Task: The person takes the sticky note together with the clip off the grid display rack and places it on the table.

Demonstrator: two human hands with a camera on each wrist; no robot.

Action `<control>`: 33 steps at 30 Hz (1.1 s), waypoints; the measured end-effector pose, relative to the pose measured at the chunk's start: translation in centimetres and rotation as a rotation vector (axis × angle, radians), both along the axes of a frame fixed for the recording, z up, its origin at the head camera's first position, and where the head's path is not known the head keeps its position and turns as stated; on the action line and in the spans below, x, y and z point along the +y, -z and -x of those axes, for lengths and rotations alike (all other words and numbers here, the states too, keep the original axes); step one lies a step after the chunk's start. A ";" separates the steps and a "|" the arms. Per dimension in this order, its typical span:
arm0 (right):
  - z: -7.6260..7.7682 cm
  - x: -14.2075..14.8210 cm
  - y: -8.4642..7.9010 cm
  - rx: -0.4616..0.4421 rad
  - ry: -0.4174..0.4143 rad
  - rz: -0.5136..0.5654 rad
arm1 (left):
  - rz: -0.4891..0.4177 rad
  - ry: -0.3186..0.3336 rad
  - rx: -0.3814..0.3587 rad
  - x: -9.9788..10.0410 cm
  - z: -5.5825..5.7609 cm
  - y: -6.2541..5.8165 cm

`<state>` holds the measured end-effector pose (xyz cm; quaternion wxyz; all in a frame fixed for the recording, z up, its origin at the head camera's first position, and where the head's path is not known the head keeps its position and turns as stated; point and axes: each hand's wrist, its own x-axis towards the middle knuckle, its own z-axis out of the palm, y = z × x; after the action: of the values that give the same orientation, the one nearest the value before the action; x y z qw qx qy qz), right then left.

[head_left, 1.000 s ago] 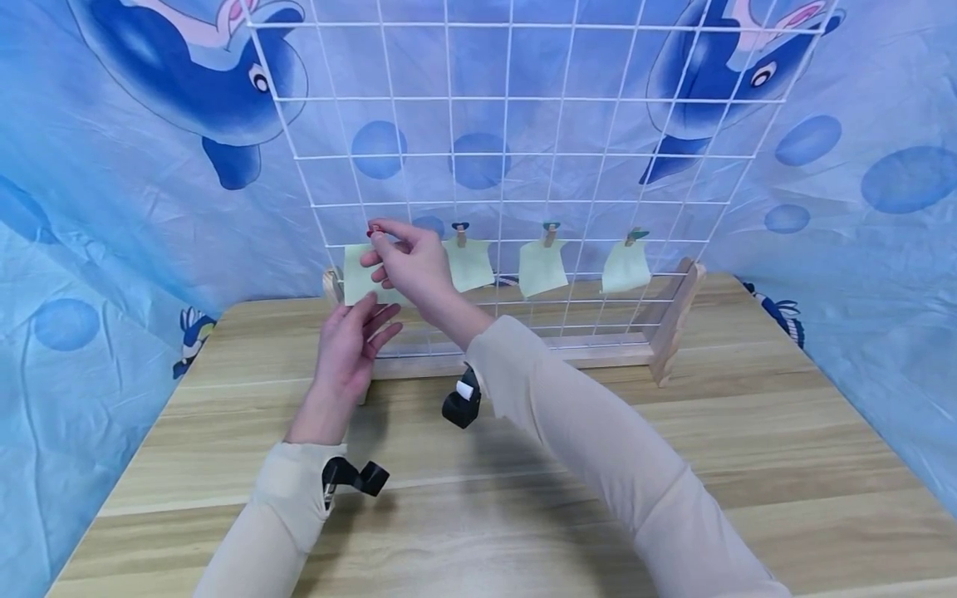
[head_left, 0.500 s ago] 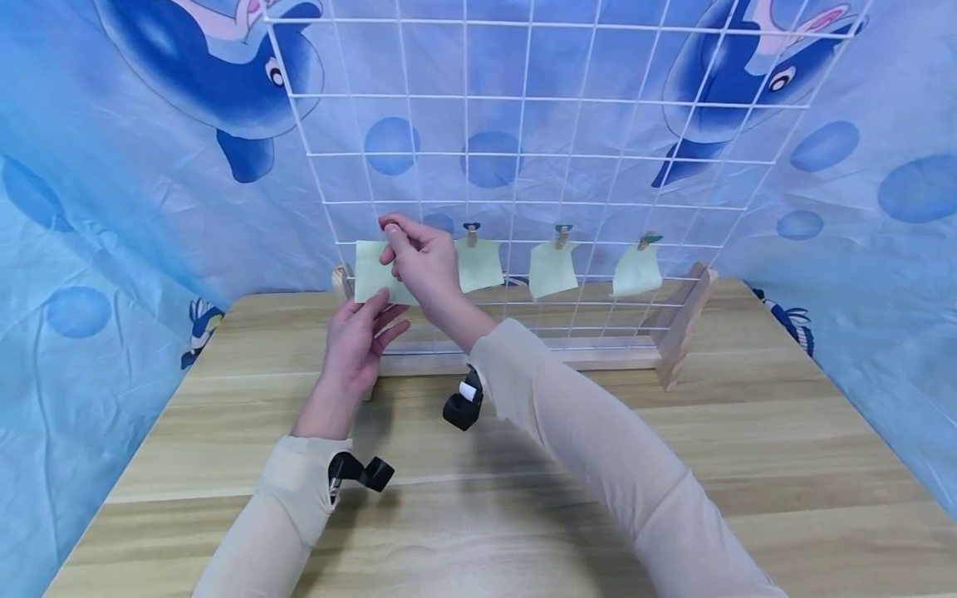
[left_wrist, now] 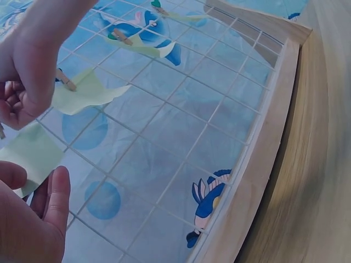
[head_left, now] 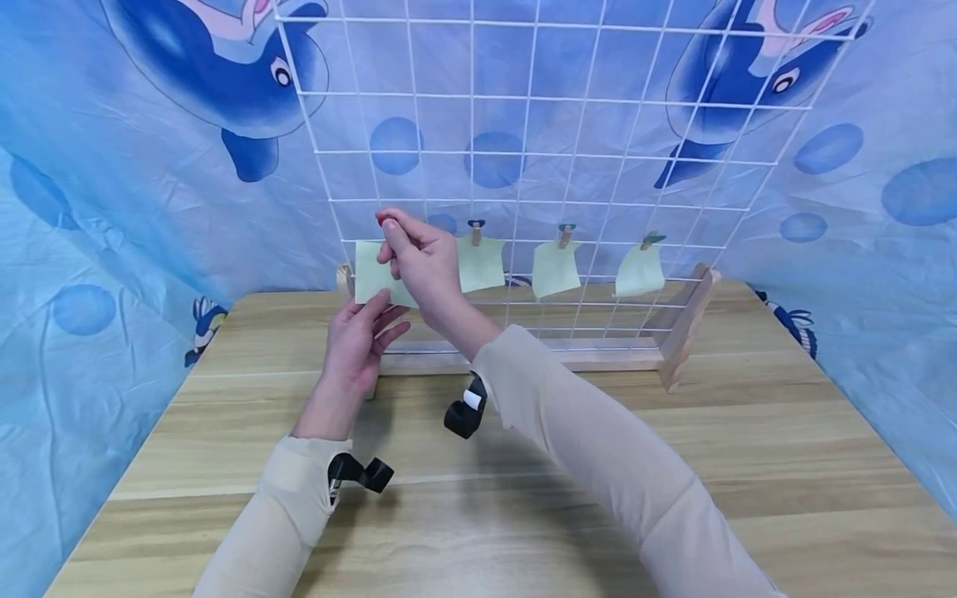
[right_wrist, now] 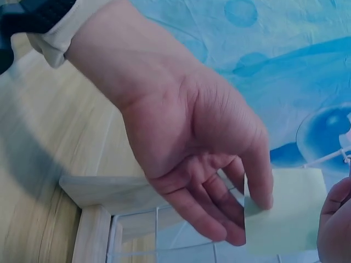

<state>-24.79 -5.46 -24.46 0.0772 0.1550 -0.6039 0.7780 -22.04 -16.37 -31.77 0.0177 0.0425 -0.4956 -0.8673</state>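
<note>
My left hand (head_left: pixel 355 340) pinches the lower edge of a pale green paper note (head_left: pixel 370 272), its thumb in front and fingers behind. The note lies against the left end of a white wire grid rack, as the right wrist view shows from the side. Above the note's top edge my right hand (head_left: pixel 428 264) pinches a small clothespin; a bit of red shows at the fingertips in the head view, and its wooden end (left_wrist: pixel 1 131) peeks in at the left wrist view's edge. Whether the clothespin bites on the note is hidden by the fingers.
Three more green notes (head_left: pixel 482 264) hang to the right, each under a wooden clothespin (head_left: pixel 566 238) with a dark or green ornament. The grid stands in a wooden base (head_left: pixel 613 359) on a wood-grain table (head_left: pixel 583 465). A blue dolphin-print cloth (head_left: pixel 179 191) surrounds it.
The head view has shifted slightly, moving the scene right. My right hand has risen a little against the grid, and less red shows at its fingertips. The left hand keeps its hold on the note.
</note>
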 end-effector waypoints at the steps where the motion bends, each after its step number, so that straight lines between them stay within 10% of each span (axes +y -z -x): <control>1: -0.2 0.0 -0.1 0.001 -0.012 0.000 | 0.001 -0.002 0.001 -0.1 -0.1 0.0; 33: -1.6 4.5 2.8 0.027 -0.131 -0.013 | -0.081 -0.002 -0.038 -1.0 -1.0 0.7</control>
<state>-23.19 -0.96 -27.26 0.0336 0.2052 -0.5965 0.7752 -21.01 -17.39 -32.52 0.0075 0.0604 -0.4603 -0.8857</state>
